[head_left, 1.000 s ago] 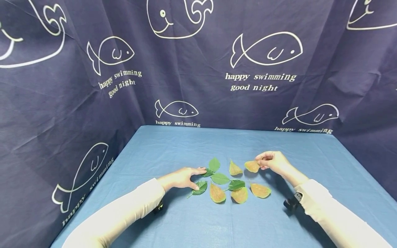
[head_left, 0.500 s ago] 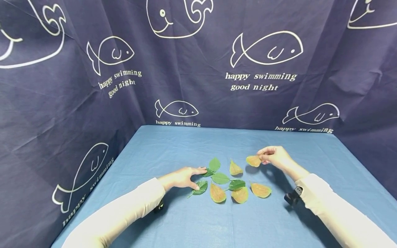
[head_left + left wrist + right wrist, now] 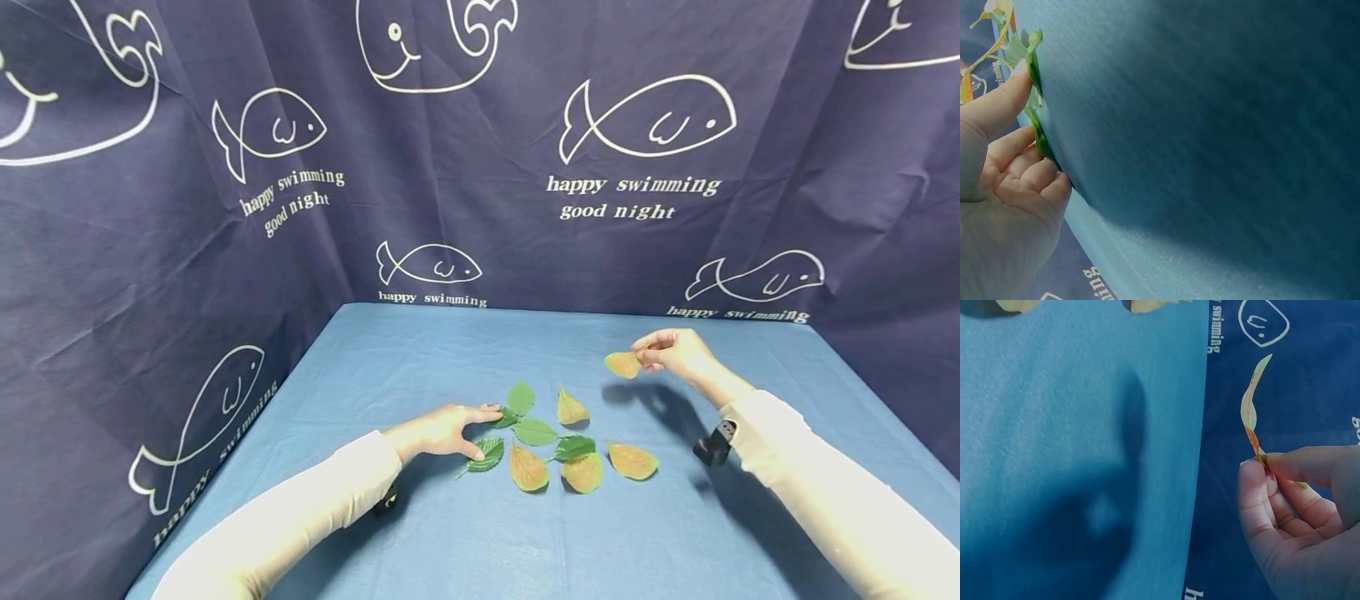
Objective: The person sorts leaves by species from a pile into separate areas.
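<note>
My right hand [image 3: 678, 354] pinches the stem end of a yellow-orange leaf [image 3: 622, 365] between thumb and fingers. Its shadow on the cloth shows it raised above the table; the right wrist view has the leaf [image 3: 1249, 412] edge-on. Spread out at the left of the group, my left hand [image 3: 442, 429] has its thumb on a ribbed green leaf [image 3: 487, 454] and its fingertips on a dark green leaf [image 3: 507, 417]. Closest to those fingertips are two light green leaves, one upper [image 3: 521, 398] and one lower [image 3: 535, 432].
Several yellow-orange leaves lie right of centre, including an upright one [image 3: 572, 410], a front one [image 3: 528, 468] and a rightmost one [image 3: 633, 461]. A dark green leaf [image 3: 575, 447] overlaps another yellow one [image 3: 582, 475]. Blue cloth [image 3: 465, 550] covers the table; a navy fish-print curtain [image 3: 510, 225] stands behind.
My right hand has lifted the yellow-orange leaf and carried it away from me and slightly right, its shadow now separate below. My left hand and the other leaves stay put.
</note>
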A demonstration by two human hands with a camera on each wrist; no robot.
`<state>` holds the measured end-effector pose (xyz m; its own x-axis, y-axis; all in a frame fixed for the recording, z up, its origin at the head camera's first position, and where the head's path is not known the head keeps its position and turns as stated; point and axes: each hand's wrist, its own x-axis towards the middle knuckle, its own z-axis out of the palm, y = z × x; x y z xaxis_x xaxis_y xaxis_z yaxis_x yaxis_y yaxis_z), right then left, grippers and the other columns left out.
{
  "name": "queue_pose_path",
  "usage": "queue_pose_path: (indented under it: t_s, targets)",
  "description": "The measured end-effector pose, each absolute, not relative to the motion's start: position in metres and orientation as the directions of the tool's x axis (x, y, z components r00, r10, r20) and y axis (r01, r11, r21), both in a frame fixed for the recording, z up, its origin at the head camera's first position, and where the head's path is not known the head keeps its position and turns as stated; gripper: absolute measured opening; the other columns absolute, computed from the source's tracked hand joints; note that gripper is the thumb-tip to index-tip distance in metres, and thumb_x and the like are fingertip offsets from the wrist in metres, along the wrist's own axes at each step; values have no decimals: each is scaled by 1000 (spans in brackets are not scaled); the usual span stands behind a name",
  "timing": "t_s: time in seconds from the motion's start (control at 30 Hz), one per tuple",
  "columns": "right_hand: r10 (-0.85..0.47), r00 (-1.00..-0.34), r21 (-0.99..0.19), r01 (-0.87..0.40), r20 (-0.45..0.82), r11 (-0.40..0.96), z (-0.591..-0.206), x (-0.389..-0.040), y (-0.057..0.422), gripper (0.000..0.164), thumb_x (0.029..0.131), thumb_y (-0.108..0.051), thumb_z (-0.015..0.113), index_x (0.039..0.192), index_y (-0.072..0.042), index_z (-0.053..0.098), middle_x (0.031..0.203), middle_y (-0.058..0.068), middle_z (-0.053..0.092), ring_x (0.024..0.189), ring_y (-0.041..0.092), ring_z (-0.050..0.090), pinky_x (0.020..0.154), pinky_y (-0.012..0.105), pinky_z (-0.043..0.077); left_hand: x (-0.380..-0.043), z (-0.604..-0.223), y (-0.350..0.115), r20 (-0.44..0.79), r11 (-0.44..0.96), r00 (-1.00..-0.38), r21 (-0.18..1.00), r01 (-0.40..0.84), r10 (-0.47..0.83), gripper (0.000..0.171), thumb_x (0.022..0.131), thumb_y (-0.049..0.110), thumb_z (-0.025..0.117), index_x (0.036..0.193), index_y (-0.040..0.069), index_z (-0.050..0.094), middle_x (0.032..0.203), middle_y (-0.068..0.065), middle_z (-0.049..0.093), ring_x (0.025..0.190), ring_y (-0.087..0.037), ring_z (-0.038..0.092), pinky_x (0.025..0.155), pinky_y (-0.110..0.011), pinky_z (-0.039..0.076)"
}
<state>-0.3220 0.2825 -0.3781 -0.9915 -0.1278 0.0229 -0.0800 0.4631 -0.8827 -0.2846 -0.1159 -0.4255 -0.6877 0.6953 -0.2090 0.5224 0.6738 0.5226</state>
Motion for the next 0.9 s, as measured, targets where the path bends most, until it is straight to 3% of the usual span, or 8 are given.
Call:
queue_pose_path:
  t_s: [0.3,0.73,0.9]
  targets:
    - [-116,-993,-891,-76,26,448,-374,-328,284,38,88,0,63,119,22,55,79,-4,72,62,3,66,66,24,58,-284,-425,-115,-211,667,-681,533,521,701,72,85,16,74,148,12,41,158,-2,30,147,-24,27,118,-45,25]
    - [-69,-997,-932,-51,28,358,-380,-351,286,40,88,5,62,121,25,52,82,3,74,63,3,67,64,20,58,-284,-423,-114,-217,680,-694,529,507,686,71,85,17,74,148,13,41,159,-1,30,147,-24,26,119,-46,24]
    - [-46,-999,-953,-27,13,302,-388,-356,286,40,89,5,61,122,24,51,77,-4,73,63,3,68,65,20,58,-283,-425,-115,-224,689,-698,518,506,681,72,85,19,73,149,16,40,159,2,29,147,-22,26,119,-45,24]
